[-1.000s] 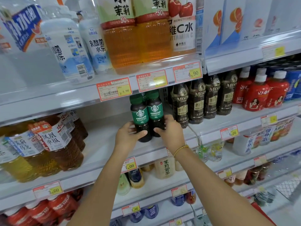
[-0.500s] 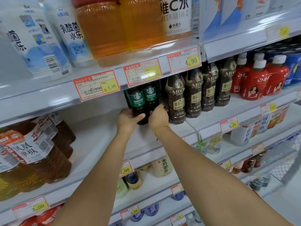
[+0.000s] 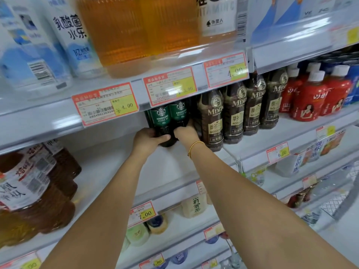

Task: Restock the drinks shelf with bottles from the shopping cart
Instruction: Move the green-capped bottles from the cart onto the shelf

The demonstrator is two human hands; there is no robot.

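On the middle shelf [image 3: 171,167], beneath the price rail [image 3: 140,98], two green-labelled coffee bottles [image 3: 162,118] stand upright, just beside the brown coffee row [image 3: 213,121]. Left hand [image 3: 149,138] grasps one base, right hand [image 3: 185,133] the other, evidently to keep both upright while seating them
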